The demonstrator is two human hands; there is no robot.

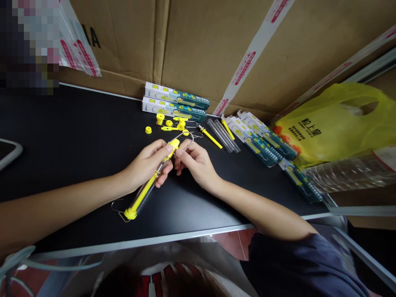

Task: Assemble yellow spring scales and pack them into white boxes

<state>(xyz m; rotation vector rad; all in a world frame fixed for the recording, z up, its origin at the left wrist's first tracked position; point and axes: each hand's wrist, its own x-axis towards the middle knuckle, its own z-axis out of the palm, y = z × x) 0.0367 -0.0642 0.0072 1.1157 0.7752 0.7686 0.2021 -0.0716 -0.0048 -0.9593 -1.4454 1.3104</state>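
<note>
My left hand [154, 160] is closed around the upper part of a tubular spring scale [142, 193], its thumb on the yellow cap [173, 145]. The scale slants down to the left, its clear tube showing a yellow rod inside. At its lower end are a yellow plug and a bent wire hook [116, 206]. Thumb and fingers of my right hand [195, 163] are pinched on the large wire loop [192, 140] beside the cap. Just beyond my hands lie small yellow plastic caps [160, 119], a yellow rod with a spring [212, 137] and clear tubes [222, 136].
Two printed boxes [176, 108] lie at the back against a large cardboard carton [198, 45]. Several more boxes [255, 142] lie at right, near a yellow plastic bag [340, 119] and a clear plastic bottle [346, 171]. A white-edged device [14, 150] is at far left.
</note>
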